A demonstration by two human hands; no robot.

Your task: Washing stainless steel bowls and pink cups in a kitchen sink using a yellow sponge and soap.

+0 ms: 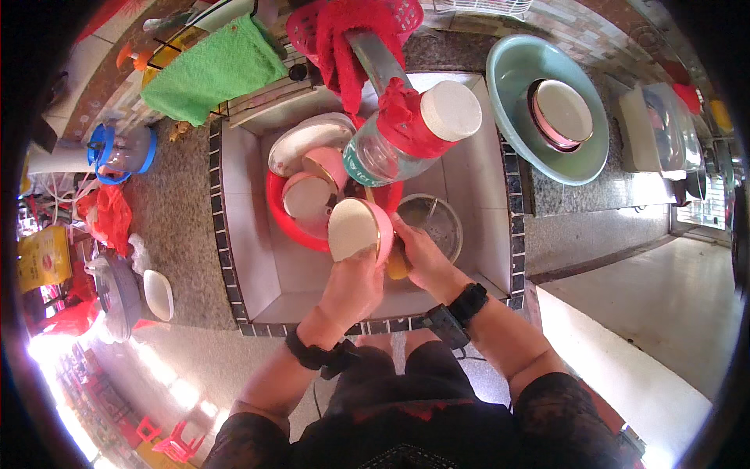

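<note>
My left hand [351, 287] grips a bowl [357, 231], pink outside with a pale inside and a gold rim, tilted on its side above the sink [471, 240]. Close on its right, my right hand [425, 255] is closed around a yellow sponge [398, 264], partly hidden under the bowl and fingers. Whether the sponge touches the bowl I cannot tell. Behind the bowl, a red basin [296, 231] in the sink holds more pink bowls [309, 196] and a large white dish [310, 138]. A round, clear-looking container [436, 225] rests on the sink floor beyond my right hand.
Over the sink hangs a metal faucet [378, 58] with a clear plastic bottle [387, 152] at its end, wrapped in red. A green basin [504, 117] with stacked bowls [562, 111] stands right. Left are a green cloth [214, 73], a blue-rimmed jug [126, 152] and a white lid [158, 295].
</note>
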